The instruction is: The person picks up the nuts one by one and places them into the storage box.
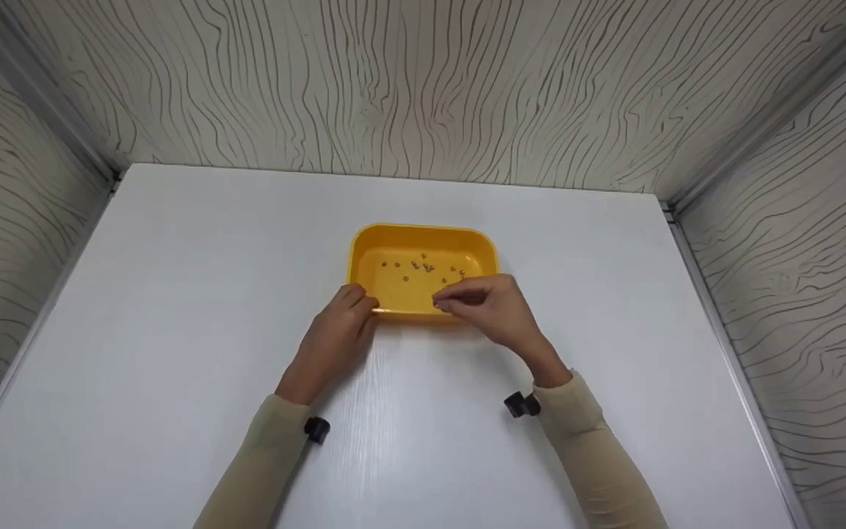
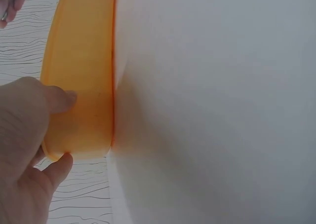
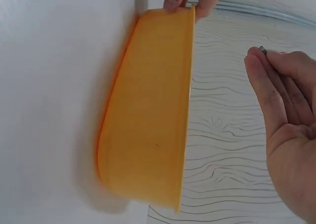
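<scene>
A yellow plastic tub point(image 1: 423, 234) stands on the white table, with several small metal balls point(image 1: 427, 267) scattered over its floor. My left hand point(image 1: 338, 323) grips the tub's near left corner, fingers curled over the rim. In the left wrist view, the thumb and a finger of that left hand point(image 2: 24, 130) lie against the tub's outer wall. Above the tub's near right part is my right hand point(image 1: 493, 305), thumb and fingertips together. The right wrist view shows a tiny metal ball point(image 3: 262, 50) pinched between the fingertips of the right hand point(image 3: 291, 105), clear of the rim.
The white table point(image 1: 195, 294) reaches out on all sides of the tub. Wood-grain patterned panels point(image 1: 393, 88) rise behind it and at both sides. A black wrist mount point(image 1: 522, 404) sits on the right sleeve, another mount point(image 1: 316, 429) on the left.
</scene>
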A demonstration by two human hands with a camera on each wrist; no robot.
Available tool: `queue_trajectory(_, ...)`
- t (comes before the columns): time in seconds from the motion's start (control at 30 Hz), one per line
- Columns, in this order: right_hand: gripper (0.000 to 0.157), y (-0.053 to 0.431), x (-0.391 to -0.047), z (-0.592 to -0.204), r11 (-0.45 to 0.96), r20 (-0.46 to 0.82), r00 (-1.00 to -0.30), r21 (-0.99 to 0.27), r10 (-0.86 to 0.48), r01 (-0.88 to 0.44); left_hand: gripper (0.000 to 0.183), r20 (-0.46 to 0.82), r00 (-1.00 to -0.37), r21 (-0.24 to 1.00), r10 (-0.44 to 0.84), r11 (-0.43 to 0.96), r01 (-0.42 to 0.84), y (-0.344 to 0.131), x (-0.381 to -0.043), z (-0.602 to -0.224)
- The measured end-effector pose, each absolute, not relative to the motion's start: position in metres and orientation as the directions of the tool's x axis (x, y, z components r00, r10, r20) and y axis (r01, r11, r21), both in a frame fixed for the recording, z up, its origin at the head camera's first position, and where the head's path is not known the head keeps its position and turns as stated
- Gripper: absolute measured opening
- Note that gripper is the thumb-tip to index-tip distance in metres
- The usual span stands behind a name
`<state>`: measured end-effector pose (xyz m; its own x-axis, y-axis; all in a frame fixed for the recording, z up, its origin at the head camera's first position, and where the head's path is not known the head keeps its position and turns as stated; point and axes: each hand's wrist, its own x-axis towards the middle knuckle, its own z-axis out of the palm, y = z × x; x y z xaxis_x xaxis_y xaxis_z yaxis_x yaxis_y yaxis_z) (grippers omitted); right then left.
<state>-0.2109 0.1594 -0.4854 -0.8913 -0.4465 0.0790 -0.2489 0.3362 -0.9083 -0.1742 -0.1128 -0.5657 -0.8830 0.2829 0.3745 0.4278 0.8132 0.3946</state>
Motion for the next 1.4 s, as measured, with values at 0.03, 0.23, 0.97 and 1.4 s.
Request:
queue_trajectory(0.03, 0.013, 0.160, -0.214, -0.485, 0.315, 0.069, -0.906, -0.924, -0.418, -0.215, 0.012, 0.376, -0.882, 0.393, 0.285, 0.813, 0.430, -0.113, -0.174, -0.566)
queue_trajectory(0.23, 0.016, 0.162, -0.231, -0.487, 0.192, -0.027, -0.958, -0.981, -0.287, -0.029, 0.012, 0.373, -0.882, 0.391, 0.288, 0.814, 0.431, -0.113, -0.175, -0.564)
queue_trajectory(0.97, 0.032, 0.174, -0.264, -0.503, 0.099, -0.303, -0.952, -0.949, -0.034, 0.299, 0.014, 0.358, -0.884, 0.366, 0.299, 0.827, 0.428, -0.113, -0.176, -0.566)
queue_trajectory(1.4, 0.022, 0.181, -0.261, -0.500, 0.153, -0.267, -0.964, -0.953, -0.018, 0.261, 0.015, 0.350, -0.892, 0.388, 0.287, 0.822, 0.416, -0.111, -0.175, -0.565)
